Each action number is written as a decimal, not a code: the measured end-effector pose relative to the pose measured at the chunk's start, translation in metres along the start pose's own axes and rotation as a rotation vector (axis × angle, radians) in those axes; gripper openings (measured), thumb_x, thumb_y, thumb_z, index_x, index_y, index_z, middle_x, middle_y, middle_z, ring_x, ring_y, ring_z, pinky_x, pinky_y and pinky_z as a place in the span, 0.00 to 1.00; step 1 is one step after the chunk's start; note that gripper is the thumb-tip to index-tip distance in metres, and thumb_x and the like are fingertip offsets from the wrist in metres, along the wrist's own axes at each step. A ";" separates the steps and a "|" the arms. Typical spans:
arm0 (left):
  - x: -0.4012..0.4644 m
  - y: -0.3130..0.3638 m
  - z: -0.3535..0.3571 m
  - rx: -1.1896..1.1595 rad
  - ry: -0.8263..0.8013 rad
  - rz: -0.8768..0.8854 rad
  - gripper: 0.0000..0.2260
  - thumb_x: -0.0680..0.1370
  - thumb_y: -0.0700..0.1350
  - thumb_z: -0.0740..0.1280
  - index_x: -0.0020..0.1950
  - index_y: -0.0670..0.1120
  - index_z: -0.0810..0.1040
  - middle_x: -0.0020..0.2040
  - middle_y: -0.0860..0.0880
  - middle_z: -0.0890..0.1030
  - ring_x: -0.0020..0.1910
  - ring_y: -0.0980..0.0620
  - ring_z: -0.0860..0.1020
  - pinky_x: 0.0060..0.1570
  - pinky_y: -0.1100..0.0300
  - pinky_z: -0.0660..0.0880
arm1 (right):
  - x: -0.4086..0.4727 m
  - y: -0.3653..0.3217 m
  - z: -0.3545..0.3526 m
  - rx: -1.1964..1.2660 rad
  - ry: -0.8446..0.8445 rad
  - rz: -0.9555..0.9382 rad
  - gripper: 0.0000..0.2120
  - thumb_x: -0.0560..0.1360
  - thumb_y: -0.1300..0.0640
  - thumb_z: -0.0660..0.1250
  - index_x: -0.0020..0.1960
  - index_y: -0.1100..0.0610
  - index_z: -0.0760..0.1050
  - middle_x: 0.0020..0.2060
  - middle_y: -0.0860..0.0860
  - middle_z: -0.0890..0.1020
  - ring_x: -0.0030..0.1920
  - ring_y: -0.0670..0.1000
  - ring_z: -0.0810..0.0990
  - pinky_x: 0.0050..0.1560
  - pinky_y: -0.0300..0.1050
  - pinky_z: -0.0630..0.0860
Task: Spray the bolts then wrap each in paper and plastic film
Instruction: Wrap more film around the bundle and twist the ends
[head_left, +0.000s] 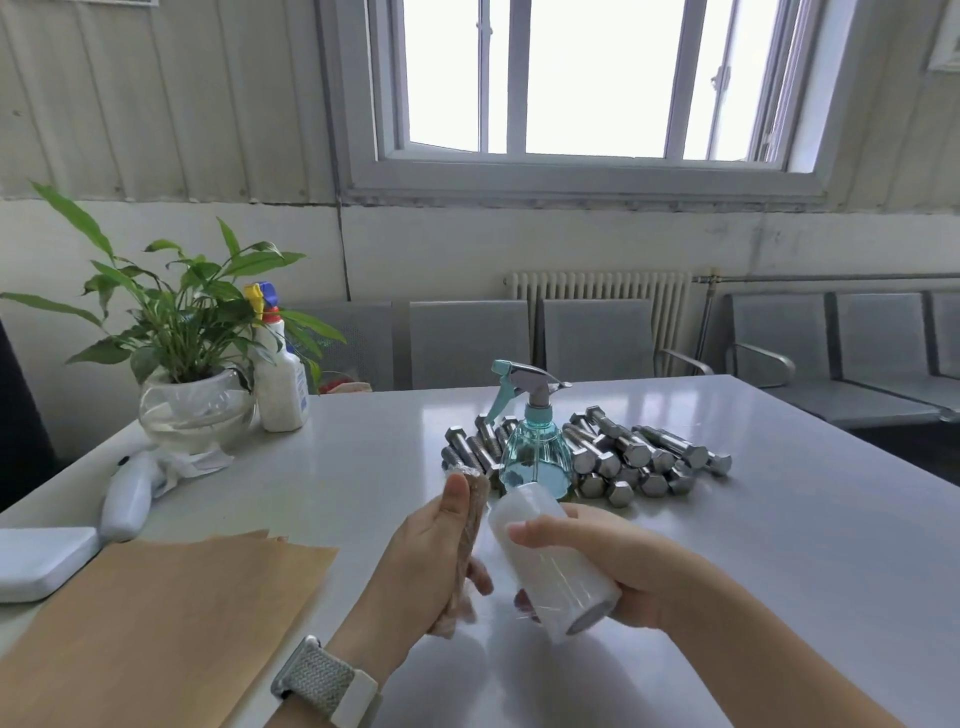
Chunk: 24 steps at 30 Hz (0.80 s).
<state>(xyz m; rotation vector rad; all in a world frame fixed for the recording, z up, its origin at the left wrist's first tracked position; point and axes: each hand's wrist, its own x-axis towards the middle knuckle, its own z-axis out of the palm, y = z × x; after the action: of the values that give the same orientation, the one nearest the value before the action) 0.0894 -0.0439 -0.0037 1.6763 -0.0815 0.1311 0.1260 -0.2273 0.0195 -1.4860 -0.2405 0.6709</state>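
Plastic film roll (553, 558) gripped by right hand (613, 564) wraps the paper-covered bolt (467, 525) clasped in left hand (431, 556); tearing off likely follows

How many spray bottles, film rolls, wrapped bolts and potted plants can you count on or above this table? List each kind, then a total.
Spray bottles: 2 (teal, white)
Film rolls: 1
Wrapped bolts: 1
Potted plants: 1
Total: 5

A paper-wrapped bolt (470, 530) stands beside a plastic film roll (553, 561), before piled steel bolts (639, 457).
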 end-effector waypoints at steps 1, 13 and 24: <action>0.000 -0.001 0.000 0.012 -0.009 -0.003 0.29 0.71 0.74 0.52 0.40 0.52 0.79 0.31 0.39 0.81 0.23 0.45 0.73 0.24 0.60 0.70 | 0.002 -0.001 -0.003 -0.038 -0.004 0.008 0.30 0.61 0.52 0.79 0.58 0.63 0.73 0.39 0.59 0.83 0.39 0.62 0.83 0.41 0.52 0.81; 0.006 -0.007 0.011 -0.295 0.014 -0.225 0.28 0.68 0.73 0.58 0.35 0.47 0.74 0.28 0.49 0.70 0.22 0.53 0.66 0.23 0.66 0.60 | 0.019 0.000 -0.021 0.092 0.041 0.140 0.25 0.70 0.49 0.73 0.60 0.63 0.76 0.41 0.59 0.82 0.44 0.59 0.82 0.54 0.53 0.79; 0.010 -0.009 0.021 -0.500 0.124 -0.157 0.13 0.82 0.51 0.58 0.58 0.46 0.79 0.40 0.45 0.84 0.36 0.47 0.82 0.36 0.56 0.76 | 0.024 0.022 0.019 0.189 0.168 -0.159 0.25 0.69 0.48 0.76 0.60 0.60 0.76 0.41 0.55 0.84 0.41 0.54 0.84 0.38 0.47 0.80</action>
<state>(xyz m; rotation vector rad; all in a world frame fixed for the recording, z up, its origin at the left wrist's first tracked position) 0.1009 -0.0640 -0.0134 1.1673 0.1045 0.0870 0.1296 -0.1995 -0.0056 -1.3175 -0.1594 0.4260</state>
